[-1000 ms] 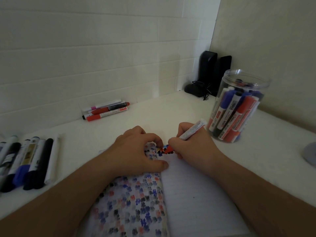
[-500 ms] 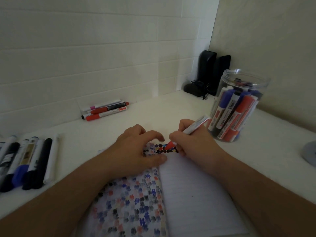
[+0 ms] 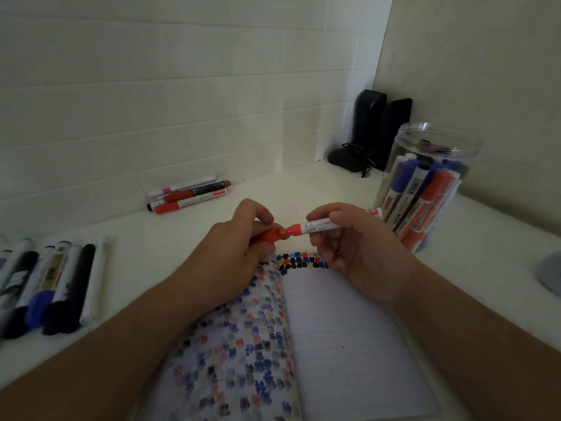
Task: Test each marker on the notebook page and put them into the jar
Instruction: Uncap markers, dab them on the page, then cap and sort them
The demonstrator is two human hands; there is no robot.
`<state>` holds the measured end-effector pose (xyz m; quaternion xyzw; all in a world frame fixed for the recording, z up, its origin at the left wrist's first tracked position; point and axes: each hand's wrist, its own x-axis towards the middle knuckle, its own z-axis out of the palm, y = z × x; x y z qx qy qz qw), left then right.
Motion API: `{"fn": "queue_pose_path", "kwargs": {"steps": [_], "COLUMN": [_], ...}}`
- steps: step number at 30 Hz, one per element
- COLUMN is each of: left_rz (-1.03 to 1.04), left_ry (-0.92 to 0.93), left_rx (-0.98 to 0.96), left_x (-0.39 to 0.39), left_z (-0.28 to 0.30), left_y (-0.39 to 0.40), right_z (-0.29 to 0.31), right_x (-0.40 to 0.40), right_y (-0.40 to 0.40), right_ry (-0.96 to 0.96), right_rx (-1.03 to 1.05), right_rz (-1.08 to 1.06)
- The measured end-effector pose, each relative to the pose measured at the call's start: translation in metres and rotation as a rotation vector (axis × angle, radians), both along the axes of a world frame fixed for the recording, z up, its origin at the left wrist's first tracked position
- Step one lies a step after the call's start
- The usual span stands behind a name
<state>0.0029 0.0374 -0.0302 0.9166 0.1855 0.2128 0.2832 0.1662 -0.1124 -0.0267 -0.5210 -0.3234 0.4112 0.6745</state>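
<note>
An open notebook point(image 3: 343, 335) lies in front of me, its left page full of coloured marks and a row of marks along the top of the right page. Above it my right hand point(image 3: 352, 247) grips a red marker point(image 3: 315, 227) by its white barrel, held level. My left hand point(image 3: 239, 247) holds the red cap point(image 3: 270, 236) right at the marker's tip. A clear plastic jar point(image 3: 437, 138) with several blue, red and black markers stands to the right, just past my right hand.
A row of several black and blue markers point(image 3: 48, 284) lies at the left on the white desk. Three markers point(image 3: 188, 196) rest by the tiled wall. Black speakers point(image 3: 370, 129) stand in the corner. A grey object point(image 3: 551, 271) is at the right edge.
My right hand lifted the red marker off the page and turned it level. My left hand left the notebook and brought the red cap up to the tip.
</note>
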Motion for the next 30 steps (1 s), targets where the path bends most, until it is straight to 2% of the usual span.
{"fn": "queue_pose_path", "kwargs": {"steps": [7, 13, 16, 21, 26, 30], "left_rz": [-0.010, -0.021, 0.049, 0.005, 0.034, 0.054], "left_ry": [-0.014, -0.079, -0.201, -0.292, -0.259, -0.301], "left_rx": [0.018, 0.025, -0.109, -0.550, -0.613, -0.620], "left_x": [0.000, 0.000, 0.000, 0.004, 0.005, 0.007], "left_z": [0.002, -0.001, 0.002, 0.009, 0.006, 0.006], "left_y": [-0.001, -0.002, -0.003, -0.016, -0.021, -0.025], "right_z": [0.003, 0.001, 0.002, 0.005, 0.003, 0.003], "right_x": [0.000, -0.006, -0.005, -0.014, -0.024, -0.029], "right_y": [0.003, 0.007, 0.005, 0.004, 0.006, 0.007], "right_ry": [0.014, -0.144, -0.164, -0.154, -0.343, -0.291], "right_rx": [-0.036, -0.064, -0.011, 0.114, 0.144, 0.174], "right_rz": [-0.079, -0.102, -0.137, -0.150, -0.187, -0.207]}}
